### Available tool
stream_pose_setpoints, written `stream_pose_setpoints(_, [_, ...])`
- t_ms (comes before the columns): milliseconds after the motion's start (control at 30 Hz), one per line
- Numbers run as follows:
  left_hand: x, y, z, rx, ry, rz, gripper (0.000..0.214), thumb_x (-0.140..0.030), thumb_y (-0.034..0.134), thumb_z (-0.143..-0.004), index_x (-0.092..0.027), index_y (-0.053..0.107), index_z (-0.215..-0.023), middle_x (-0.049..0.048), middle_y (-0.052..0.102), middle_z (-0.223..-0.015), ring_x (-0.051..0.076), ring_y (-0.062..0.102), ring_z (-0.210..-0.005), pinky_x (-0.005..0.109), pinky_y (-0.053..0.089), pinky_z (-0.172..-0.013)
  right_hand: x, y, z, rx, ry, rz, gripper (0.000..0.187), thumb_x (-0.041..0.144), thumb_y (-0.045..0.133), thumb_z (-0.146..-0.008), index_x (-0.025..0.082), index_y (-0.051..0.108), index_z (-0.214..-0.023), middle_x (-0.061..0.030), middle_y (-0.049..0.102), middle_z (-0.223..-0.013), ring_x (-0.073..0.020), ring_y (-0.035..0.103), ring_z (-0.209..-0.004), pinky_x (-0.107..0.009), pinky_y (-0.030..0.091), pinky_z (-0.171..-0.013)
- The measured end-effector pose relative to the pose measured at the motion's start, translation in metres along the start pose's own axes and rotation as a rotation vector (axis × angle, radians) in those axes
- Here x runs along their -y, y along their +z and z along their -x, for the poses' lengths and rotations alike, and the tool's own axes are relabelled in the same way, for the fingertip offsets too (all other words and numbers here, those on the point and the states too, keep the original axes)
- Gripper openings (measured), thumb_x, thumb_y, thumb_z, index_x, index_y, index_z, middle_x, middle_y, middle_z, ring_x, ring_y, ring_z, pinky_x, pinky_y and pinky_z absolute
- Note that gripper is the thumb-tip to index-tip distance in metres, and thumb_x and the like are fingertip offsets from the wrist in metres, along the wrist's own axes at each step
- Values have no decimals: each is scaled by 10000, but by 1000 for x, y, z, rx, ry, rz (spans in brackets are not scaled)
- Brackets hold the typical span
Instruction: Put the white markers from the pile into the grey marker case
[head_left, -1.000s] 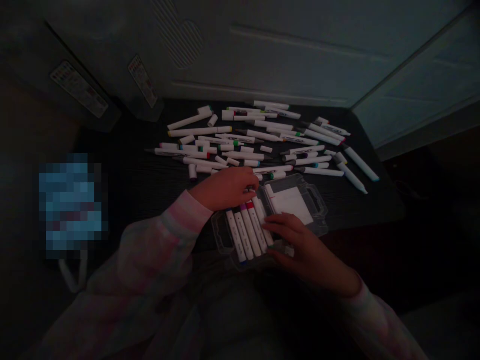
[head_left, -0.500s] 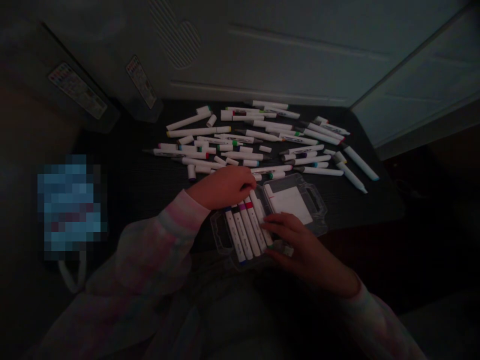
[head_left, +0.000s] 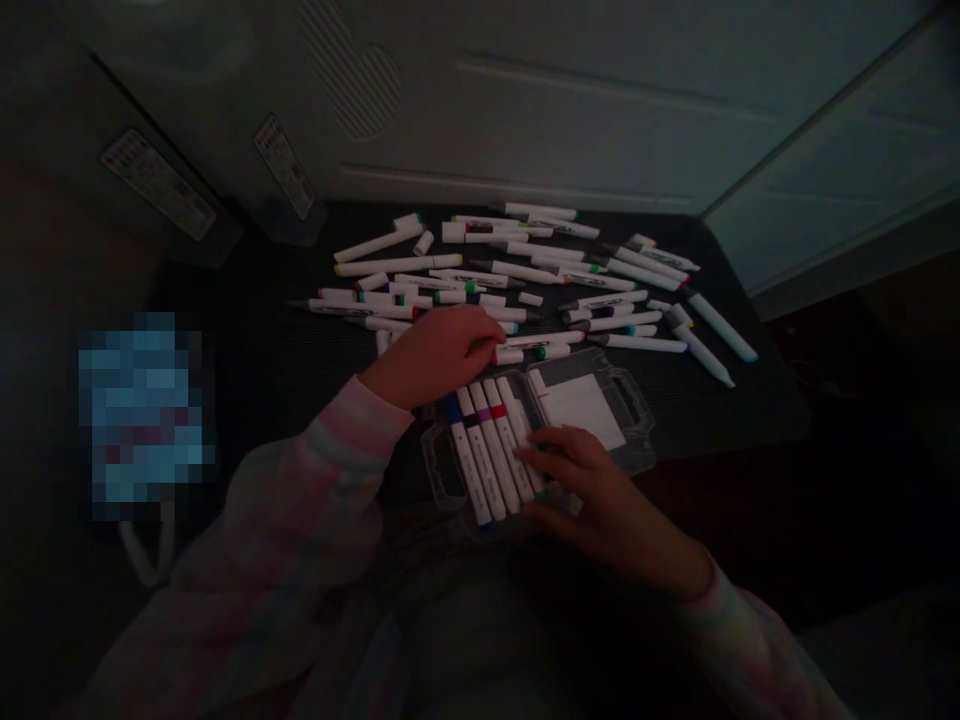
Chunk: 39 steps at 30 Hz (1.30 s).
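Note:
A clear plastic case [head_left: 442, 475] lies unfolded near the table's front edge, several white markers [head_left: 491, 455] side by side in its left half. Their bands are blue, black, purple and red. My right hand [head_left: 607, 500] comes in from the right, fingers stretched and apart, fingertips against the rightmost marker in the row. Above the case's back edge, my left hand [head_left: 442, 350] bends down over the loose marker pieces, close to a white cap with a red end [head_left: 508, 357]. Its fingers are curled together; whatever is between them is hidden.
Loose markers and caps [head_left: 525, 270] cover the back of the dark table [head_left: 765, 410]. A white card [head_left: 585, 410] sits in the case's right half. Two clear boxes with colour labels [head_left: 285, 165] stand at back left. A pale panel [head_left: 570, 130] rises behind.
My left hand has moved up and slightly left, off the markers in the case to the loose pieces behind. The right hand stays nearly where it was.

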<state>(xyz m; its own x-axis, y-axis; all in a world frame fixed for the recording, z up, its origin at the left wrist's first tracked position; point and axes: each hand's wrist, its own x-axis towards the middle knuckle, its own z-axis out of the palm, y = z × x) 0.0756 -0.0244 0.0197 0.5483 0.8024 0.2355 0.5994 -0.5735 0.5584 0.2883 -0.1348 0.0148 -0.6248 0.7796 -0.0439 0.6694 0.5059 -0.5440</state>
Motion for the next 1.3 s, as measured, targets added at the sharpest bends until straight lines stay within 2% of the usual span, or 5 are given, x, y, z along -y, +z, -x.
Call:
stream_pose_setpoints(167, [8, -13, 0, -348, -219, 1, 187, -192, 488, -754, -150, 636, -860, 18, 641, -799, 120, 556, -692, 252, 431, -686, 3, 0, -1, -11, -6, 38, 513, 338, 608, -718, 160, 487, -1184, -135, 469, -1159, -254, 416, -1078, -442, 400, -896])
stream_pose_setpoints(467, [29, -30, 1, -785, -563, 100, 147, -188, 489, -714, -195, 632, -750, -25, 616, -682, 104, 555, -629, 222, 430, -594, 2, 4, 1, -1, -35, 107, 576, 335, 658, -659, 214, 475, -1192, -122, 444, -1198, -285, 399, -1094, -510, 359, -902])
stream_pose_setpoints(633, [36, -31, 2, -804, -575, 124, 147, -182, 490, -700, -197, 630, -745, -24, 618, -675, 103, 555, -620, 222, 428, -592, 3, 7, -1, -25, -29, 122, 567, 323, 654, -663, 210, 475, -1189, -120, 443, -1204, -294, 380, -1111, -516, 345, -913])
stream_pose_setpoints(967, [31, -30, 3, -696, -553, 4, 156, -220, 473, -725, -190, 618, -776, -16, 620, -694, 110, 536, -603, 224, 418, -592, 10, 13, -16, -61, -17, 87, 580, 339, 666, -653, 208, 479, -1186, -118, 459, -1212, -279, 399, -1110, -511, 326, -934])
stream_pose_setpoints(1300, [34, -25, 3, -693, -580, 18, 224, -230, 466, -717, -146, 652, -810, 7, 643, -731, 114, 538, -618, 217, 416, -628, 14, 19, -36, -108, 34, 58, 601, 404, 690, -617, 236, 504, -1163, -79, 474, -1217, -265, 392, -1092, -448, 330, -930])
